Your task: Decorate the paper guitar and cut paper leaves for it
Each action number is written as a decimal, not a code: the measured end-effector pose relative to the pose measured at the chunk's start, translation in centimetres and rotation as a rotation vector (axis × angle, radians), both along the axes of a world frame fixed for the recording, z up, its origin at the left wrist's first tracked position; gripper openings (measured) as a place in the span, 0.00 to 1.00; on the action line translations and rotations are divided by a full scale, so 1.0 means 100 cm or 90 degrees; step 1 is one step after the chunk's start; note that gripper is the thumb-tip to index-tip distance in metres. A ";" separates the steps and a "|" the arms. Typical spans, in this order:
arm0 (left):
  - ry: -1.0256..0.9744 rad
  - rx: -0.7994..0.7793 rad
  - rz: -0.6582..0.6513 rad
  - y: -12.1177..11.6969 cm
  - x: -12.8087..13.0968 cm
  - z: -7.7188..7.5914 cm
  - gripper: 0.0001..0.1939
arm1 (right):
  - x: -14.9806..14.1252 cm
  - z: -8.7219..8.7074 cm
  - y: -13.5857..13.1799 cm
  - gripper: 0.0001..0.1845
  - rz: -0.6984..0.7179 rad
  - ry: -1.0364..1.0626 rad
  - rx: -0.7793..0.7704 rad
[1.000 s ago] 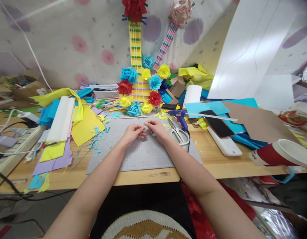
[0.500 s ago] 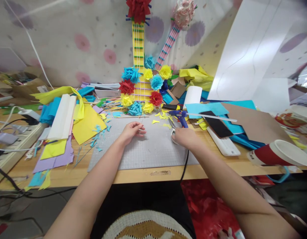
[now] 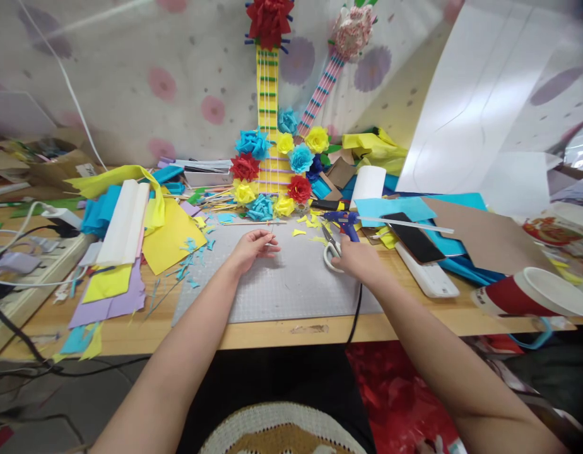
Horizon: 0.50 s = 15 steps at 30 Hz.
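Observation:
My left hand [image 3: 258,244] is over the cutting mat [image 3: 282,296], thumb and forefinger pinched on a thin, stem-like piece [image 3: 271,229] too fine to make out fully. My right hand [image 3: 360,257] is at the lower end of the blue glue gun [image 3: 341,218] handle, beside the white-handled scissors [image 3: 330,257]. One fingertip seems to touch a scissor loop; most of the fingers are hidden, so their grip does not show. A long white glue stick [image 3: 405,224] juts from the back of the gun.
Behind the mat stands a yellow paper guitar [image 3: 267,94] with paper flowers. Yellow paper [image 3: 171,236] and blue scraps lie left. To the right are a phone [image 3: 412,236], a white case-like object [image 3: 428,272] and a lidded cup [image 3: 528,291] near the edge. A black cord [image 3: 355,315] hangs over the front.
My right hand has shifted slightly right, toward the glue gun handle, uncovering more of the scissors' loops. My left hand keeps its pinch. The whole view has shifted a little.

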<state>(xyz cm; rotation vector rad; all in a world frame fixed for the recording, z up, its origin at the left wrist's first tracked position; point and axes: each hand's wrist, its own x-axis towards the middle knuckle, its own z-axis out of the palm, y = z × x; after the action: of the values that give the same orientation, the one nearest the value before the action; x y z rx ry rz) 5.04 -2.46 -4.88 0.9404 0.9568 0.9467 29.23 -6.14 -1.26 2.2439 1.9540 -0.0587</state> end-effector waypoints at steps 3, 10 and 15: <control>-0.014 0.007 0.030 0.001 0.000 -0.001 0.13 | 0.007 0.012 -0.002 0.17 -0.025 0.146 -0.011; -0.052 0.037 0.116 0.006 -0.002 -0.003 0.14 | 0.011 0.012 -0.005 0.17 -0.100 0.818 -0.099; -0.050 0.037 0.081 0.005 -0.004 -0.003 0.14 | -0.011 -0.012 0.010 0.25 -0.060 0.919 -0.060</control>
<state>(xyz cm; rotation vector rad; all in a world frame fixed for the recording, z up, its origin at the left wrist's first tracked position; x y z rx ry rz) 4.66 -1.96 -5.21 0.8924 0.9349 1.1160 28.10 -5.15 -2.46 2.3382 2.0833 -2.2098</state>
